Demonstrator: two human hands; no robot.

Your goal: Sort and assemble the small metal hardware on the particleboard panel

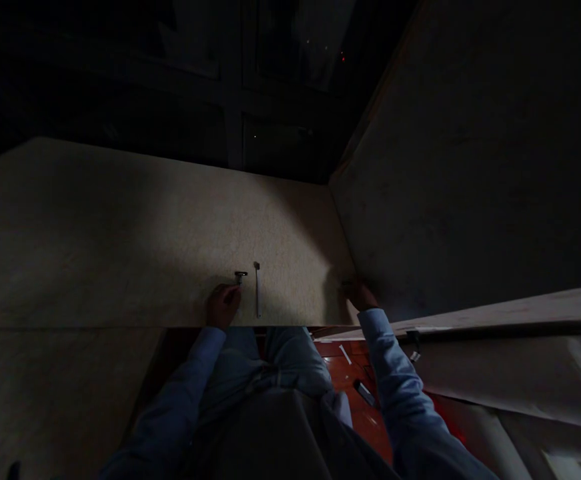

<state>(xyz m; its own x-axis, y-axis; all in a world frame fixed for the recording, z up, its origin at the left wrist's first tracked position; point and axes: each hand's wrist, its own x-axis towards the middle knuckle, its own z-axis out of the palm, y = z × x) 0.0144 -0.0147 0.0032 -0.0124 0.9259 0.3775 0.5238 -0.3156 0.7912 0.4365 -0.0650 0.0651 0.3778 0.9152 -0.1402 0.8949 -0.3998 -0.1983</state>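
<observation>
The scene is very dark. My left hand [223,305] rests with fingers curled on the near edge of a pale flat board [120,240], touching a small dark metal fitting [241,275]. Just to its right a thin white rod-like piece [257,290] lies on the board. My right hand [358,292] is closed near the corner where the flat board meets an upright panel [470,167]; a small dark part shows at its fingertips, too dim to name. Both arms wear light blue sleeves.
Another pale board [495,320] runs off to the right at the near edge. Below, a red-brown floor [350,373] holds a dark tool [364,393] and small white scraps. My legs are under the board. A dark window frame stands behind.
</observation>
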